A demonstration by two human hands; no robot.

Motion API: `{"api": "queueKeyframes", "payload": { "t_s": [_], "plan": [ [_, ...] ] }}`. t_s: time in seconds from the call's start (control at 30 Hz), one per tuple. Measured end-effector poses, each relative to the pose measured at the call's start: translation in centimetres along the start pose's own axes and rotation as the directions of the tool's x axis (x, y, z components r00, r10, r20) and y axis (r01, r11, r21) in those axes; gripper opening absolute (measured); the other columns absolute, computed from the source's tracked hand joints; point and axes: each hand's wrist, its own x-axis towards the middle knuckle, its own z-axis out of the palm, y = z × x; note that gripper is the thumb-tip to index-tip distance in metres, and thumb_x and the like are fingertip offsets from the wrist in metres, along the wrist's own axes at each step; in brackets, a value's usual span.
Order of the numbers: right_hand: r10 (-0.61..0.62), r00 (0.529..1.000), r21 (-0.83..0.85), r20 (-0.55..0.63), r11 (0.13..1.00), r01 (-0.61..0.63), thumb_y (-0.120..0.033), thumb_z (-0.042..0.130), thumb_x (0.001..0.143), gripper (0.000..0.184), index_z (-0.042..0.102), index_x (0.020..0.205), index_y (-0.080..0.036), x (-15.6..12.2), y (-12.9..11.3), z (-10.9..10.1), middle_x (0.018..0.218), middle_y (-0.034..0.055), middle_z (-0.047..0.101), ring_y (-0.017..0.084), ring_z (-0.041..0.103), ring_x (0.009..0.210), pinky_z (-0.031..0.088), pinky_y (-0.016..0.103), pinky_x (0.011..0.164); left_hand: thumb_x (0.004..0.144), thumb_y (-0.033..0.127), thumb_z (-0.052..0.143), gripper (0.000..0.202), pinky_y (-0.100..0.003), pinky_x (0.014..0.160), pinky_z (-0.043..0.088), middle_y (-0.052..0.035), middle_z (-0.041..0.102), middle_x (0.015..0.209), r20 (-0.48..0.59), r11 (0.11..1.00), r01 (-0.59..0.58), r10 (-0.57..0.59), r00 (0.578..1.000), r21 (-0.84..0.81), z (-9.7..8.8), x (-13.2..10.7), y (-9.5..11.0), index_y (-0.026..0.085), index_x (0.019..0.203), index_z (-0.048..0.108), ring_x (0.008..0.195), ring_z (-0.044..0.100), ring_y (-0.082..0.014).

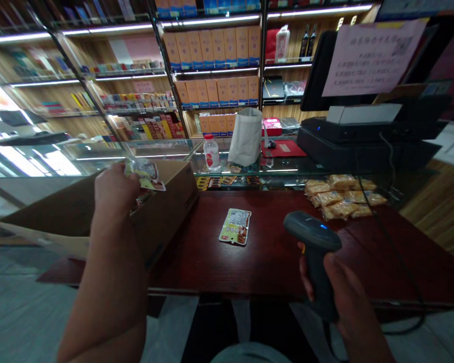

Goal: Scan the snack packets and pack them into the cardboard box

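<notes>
My left hand is raised over an open cardboard box at the left of the counter, gripping a foil snack packet by its lower part. My right hand is wrapped around the handle of a black handheld barcode scanner, whose head points up and to the left with a small blue light on top. A second snack packet lies flat on the dark red wooden counter, between my hands and touching neither.
A pile of yellow packets lies at the counter's back right, below a glass display case. On the case stand a water bottle, a white paper bag and a black till. A dark cable runs down the right. Stocked shelves fill the background.
</notes>
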Motion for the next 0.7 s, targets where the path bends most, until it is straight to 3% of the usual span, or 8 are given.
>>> {"api": "queueKeyframes", "payload": {
  "t_s": [0.13, 0.27, 0.37, 0.47, 0.53, 0.6, 0.63, 0.7],
  "plan": [
    [-0.002, 1.000, 0.009, -0.010, 1.000, 0.002, -0.067, 0.064, 0.088, 0.053, 0.072, 0.099, -0.016, -0.1, -0.1, 0.1, 0.069, 0.0053, 0.069, 0.012, 0.052, 0.047, 0.042, 0.023, 0.043, 0.071, 0.039, 0.056, 0.026, -0.058, 0.089, 0.049, -0.0112, 0.062, 0.056, 0.183, 0.978, 0.117, -0.148, 0.972, 0.170, 0.9, 1.4, -1.2, 0.025, 0.050, 0.053, 0.104, 0.069, -0.0403],
    [-0.009, 1.000, 0.015, -0.020, 1.000, 0.009, -0.068, 0.065, 0.087, 0.053, 0.072, 0.095, -0.016, -0.3, -0.3, 0.0, 0.067, 0.0050, 0.068, 0.011, 0.052, 0.047, 0.042, 0.022, 0.043, 0.081, 0.048, 0.056, 0.036, -0.067, 0.087, 0.048, -0.0211, 0.073, 0.107, 0.221, 0.934, 0.174, -0.249, 0.943, 0.312, -0.8, -0.2, 0.1, 0.018, 0.086, 0.075, 0.117, 0.062, -0.0492],
    [-0.011, 0.999, 0.035, -0.050, 0.999, 0.013, -0.065, 0.065, 0.088, 0.051, 0.073, 0.096, -0.016, -0.3, -0.3, -0.3, 0.069, 0.0057, 0.069, 0.011, 0.052, 0.048, 0.042, 0.021, 0.042, 0.087, 0.054, 0.051, 0.055, -0.068, 0.097, 0.043, -0.0237, 0.060, 0.137, 0.080, 0.956, 0.030, -0.056, 0.995, 0.293, -1.3, -2.9, 2.0, 0.012, 0.116, 0.072, 0.134, 0.046, -0.0510],
    [-0.044, 0.996, 0.067, -0.079, 0.997, 0.050, -0.065, 0.068, 0.087, 0.050, 0.073, 0.099, -0.016, 0.0, -0.4, -0.4, 0.073, 0.0058, 0.070, 0.011, 0.053, 0.048, 0.042, 0.021, 0.042, 0.090, 0.043, 0.051, 0.045, -0.051, 0.106, 0.045, -0.0170, 0.067, 0.129, 0.098, 0.976, -0.199, 0.190, 0.977, 0.090, 1.4, -7.2, 4.2, 0.014, 0.119, 0.070, 0.128, 0.055, -0.0354],
    [-0.066, 0.994, 0.091, -0.083, 0.993, 0.073, -0.065, 0.069, 0.086, 0.050, 0.073, 0.100, -0.016, 0.1, -0.5, -0.3, 0.073, 0.0051, 0.070, 0.011, 0.053, 0.047, 0.042, 0.021, 0.042, 0.091, 0.038, 0.054, 0.034, -0.038, 0.097, 0.050, -0.0106, 0.073, 0.116, 0.395, 0.965, -0.253, 0.260, 0.881, -0.070, 4.7, -10.5, 5.4, 0.019, 0.111, 0.073, 0.111, 0.066, -0.0269],
    [-0.068, 0.994, 0.119, -0.087, 0.990, 0.078, -0.065, 0.071, 0.085, 0.051, 0.073, 0.102, -0.017, 0.2, -0.7, -0.2, 0.072, 0.0044, 0.070, 0.010, 0.053, 0.045, 0.042, 0.021, 0.040, 0.087, 0.042, 0.064, 0.034, -0.033, 0.087, 0.051, -0.0124, 0.073, 0.115, 0.663, 0.968, -0.242, 0.223, 0.714, -0.066, 8.4, -13.7, 6.0, 0.017, 0.108, 0.072, 0.106, 0.068, -0.0275],
    [-0.064, 0.994, 0.131, -0.089, 0.989, 0.075, -0.065, 0.071, 0.084, 0.052, 0.073, 0.103, -0.017, 0.2, -0.7, -0.2, 0.072, 0.0040, 0.070, 0.010, 0.052, 0.045, 0.041, 0.020, 0.040, 0.084, 0.046, 0.069, 0.038, -0.032, 0.085, 0.051, -0.0148, 0.072, 0.116, 0.731, 0.971, -0.236, 0.177, 0.659, -0.022, 10.1, -15.1, 6.0, 0.015, 0.107, 0.071, 0.106, 0.068, -0.0290],
    [-0.057, 0.994, 0.140, -0.089, 0.988, 0.070, -0.066, 0.072, 0.083, 0.052, 0.073, 0.104, -0.018, 0.1, -0.8, -0.1, 0.071, 0.0037, 0.069, 0.010, 0.052, 0.044, 0.041, 0.020, 0.040, 0.078, 0.051, 0.076, 0.047, -0.031, 0.083, 0.049, -0.0176, 0.071, 0.118, 0.776, 0.973, -0.222, 0.097, 0.623, 0.056, 12.6, -16.9, 6.0, 0.014, 0.105, 0.068, 0.109, 0.066, -0.0312]
  ]
}}
